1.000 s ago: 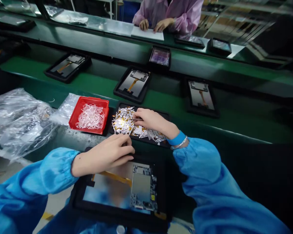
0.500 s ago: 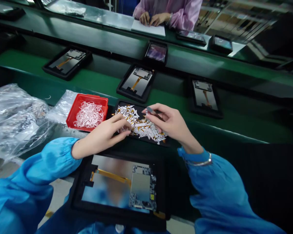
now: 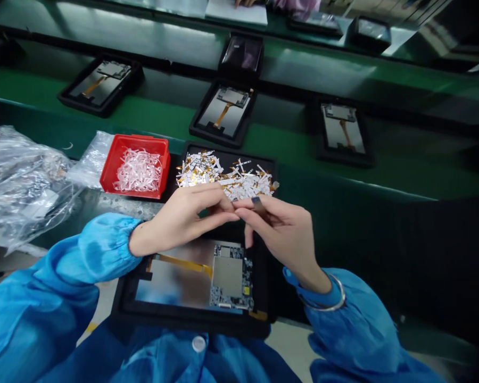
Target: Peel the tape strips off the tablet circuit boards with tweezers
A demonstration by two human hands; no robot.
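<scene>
My left hand (image 3: 189, 213) is closed in a pinch, its fingertips meeting those of my right hand; whatever small piece lies between them is hidden. In my right hand (image 3: 285, 229) a narrow dark tool, apparently tweezers (image 3: 259, 206), is tucked between the fingers. Both hands hover over the near edge of a black tray (image 3: 269, 162) heaped with small white and amber flex strips (image 3: 247, 183). Below them, close to my body, lies an opened tablet (image 3: 175, 290) in a black holder, showing its circuit board (image 3: 227, 276) and an amber ribbon cable (image 3: 187, 264).
A red bin (image 3: 107, 173) of pale shredded strips stands left of the tray. Clear plastic bags (image 3: 24, 181) lie farther left. Beyond, several opened tablets (image 3: 223, 114) in black holders rest on the green line (image 3: 159, 114). Part of another person's hand (image 3: 245, 2) shows at the top.
Both hands have drawn back from the strips toward me, and their fingertips have come together. The camera view has tilted down, so less of the person opposite shows.
</scene>
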